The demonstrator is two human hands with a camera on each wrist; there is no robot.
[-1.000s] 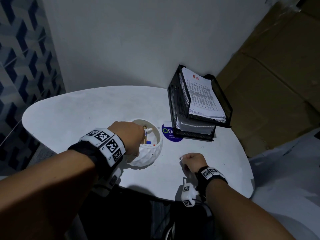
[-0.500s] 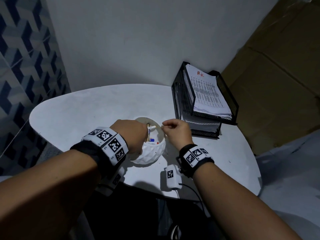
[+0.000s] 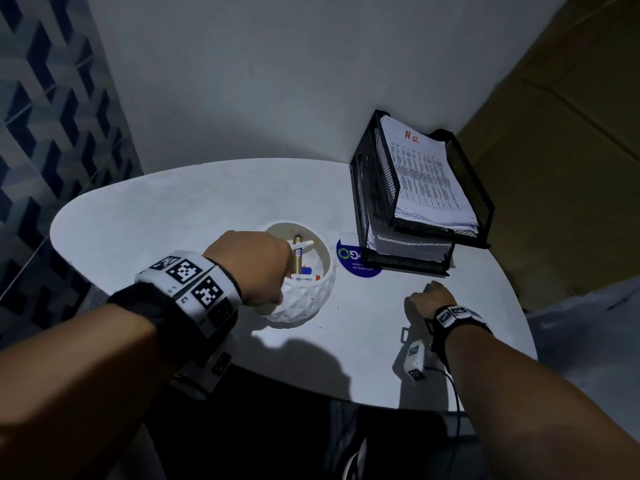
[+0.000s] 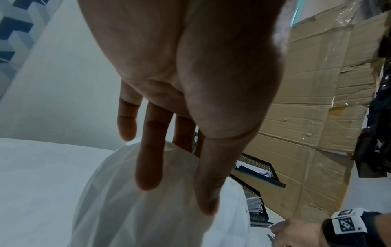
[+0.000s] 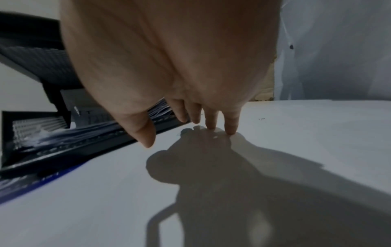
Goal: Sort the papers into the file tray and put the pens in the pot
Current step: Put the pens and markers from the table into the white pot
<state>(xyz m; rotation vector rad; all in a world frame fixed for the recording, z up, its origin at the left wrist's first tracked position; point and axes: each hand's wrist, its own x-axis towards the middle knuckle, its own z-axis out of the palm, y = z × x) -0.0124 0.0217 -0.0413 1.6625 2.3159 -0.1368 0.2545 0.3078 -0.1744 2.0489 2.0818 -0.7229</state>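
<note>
A white faceted pot (image 3: 304, 303) stands mid-table with several pens (image 3: 298, 254) inside it. My left hand (image 3: 256, 265) rests against the pot's left side. In the left wrist view its fingers (image 4: 148, 167) lie fairly straight over the pot (image 4: 127, 217) and the thumb presses its wall. My right hand (image 3: 427, 299) is empty in front of the black mesh file tray (image 3: 367, 188). Its fingertips (image 5: 230, 130) touch the bare table. Printed papers (image 3: 422, 174) marked "H.R" fill the tray's top tier, and another stack lies in the lower tier.
A round blue sticker (image 3: 353, 263) lies between pot and tray. The white oval table (image 3: 173, 209) ends close behind my right wrist. Brown cardboard (image 3: 554, 168) stands to the right, a white wall behind, and a tiled wall at the left.
My right hand went up to the pot's rim half a second ago and has now come back down to the table at the right, empty. The left hand stayed at the pot.
</note>
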